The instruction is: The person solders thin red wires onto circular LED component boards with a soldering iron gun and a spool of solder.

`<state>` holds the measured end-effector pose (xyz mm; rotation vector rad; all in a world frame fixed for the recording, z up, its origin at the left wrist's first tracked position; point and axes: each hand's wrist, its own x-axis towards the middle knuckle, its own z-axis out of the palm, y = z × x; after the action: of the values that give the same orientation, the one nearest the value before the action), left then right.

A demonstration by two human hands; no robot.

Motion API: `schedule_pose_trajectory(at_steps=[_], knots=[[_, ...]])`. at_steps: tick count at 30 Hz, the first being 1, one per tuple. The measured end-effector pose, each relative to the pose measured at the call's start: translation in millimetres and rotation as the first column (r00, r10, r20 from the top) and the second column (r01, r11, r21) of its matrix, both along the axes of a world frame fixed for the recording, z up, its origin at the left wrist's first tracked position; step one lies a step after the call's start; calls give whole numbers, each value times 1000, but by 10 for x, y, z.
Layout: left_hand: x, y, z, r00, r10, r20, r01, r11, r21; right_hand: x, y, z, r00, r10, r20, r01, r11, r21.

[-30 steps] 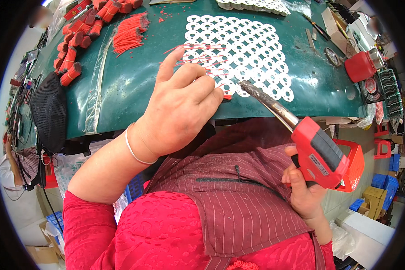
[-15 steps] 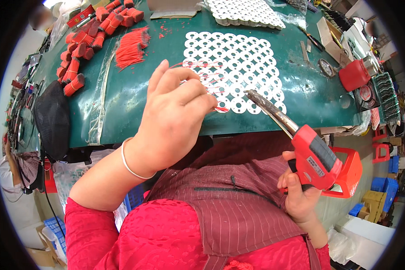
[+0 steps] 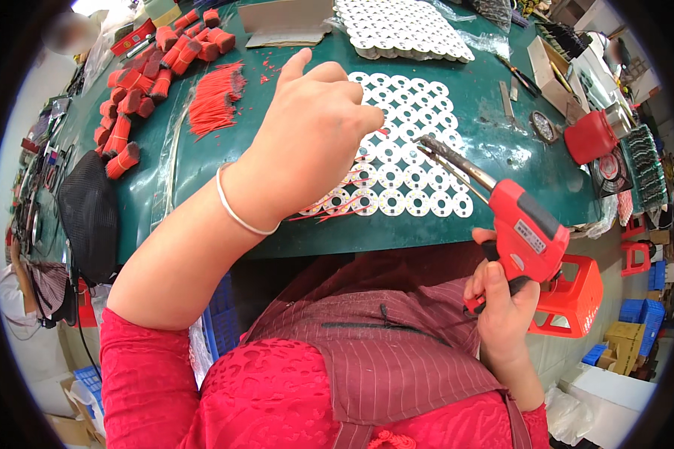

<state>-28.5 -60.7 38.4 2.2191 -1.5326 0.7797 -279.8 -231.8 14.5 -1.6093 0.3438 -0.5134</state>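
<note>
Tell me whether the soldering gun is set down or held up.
Held up: the right hand grips the soldering gun. Whether its tip touches the white discs, I cannot tell.

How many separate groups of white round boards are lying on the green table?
2: one flat sheet, partly hidden by the left hand, and one thicker stack beyond it. More may be hidden behind the hand.
</note>
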Motion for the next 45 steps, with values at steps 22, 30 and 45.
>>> schedule_pose_trajectory(at_steps=[22,30,45], knots=[[170,-130,-269,995,11,-104,-4,998,67,285,-85,-57,996,88,-30,-91,986,-138],[166,-133,-258,995,20,-102,-12,997,72,343,-58,-44,997,69,-37,-74,986,-147],[160,-137,-263,995,24,-100,-17,997,72,312,-128,-156,993,118,-7,-118,980,-160]])
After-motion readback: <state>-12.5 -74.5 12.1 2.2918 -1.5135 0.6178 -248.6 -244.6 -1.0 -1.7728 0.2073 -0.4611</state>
